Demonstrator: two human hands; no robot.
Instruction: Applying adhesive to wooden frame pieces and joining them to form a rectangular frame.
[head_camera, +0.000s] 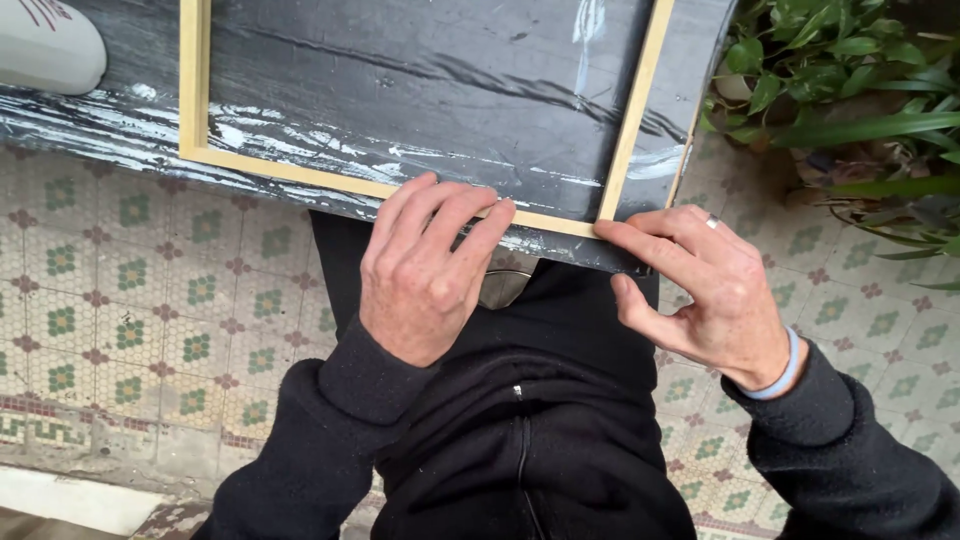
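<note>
Hands, two: left hand (425, 270), right hand (715, 290), pressing one wooden frame (300, 172)

The frame (300, 172) is pale bare wood, smooth and matt. It lies on a table (420, 80) with a black, slightly glossy top, streaked with rough white paint smears toward nine o'clock. The floor (130, 300) is small matt mosaic tile. Both sleeves (330, 440) are soft black cloth; the wristband (785, 372) at four o'clock looks like smooth rubber.
</note>
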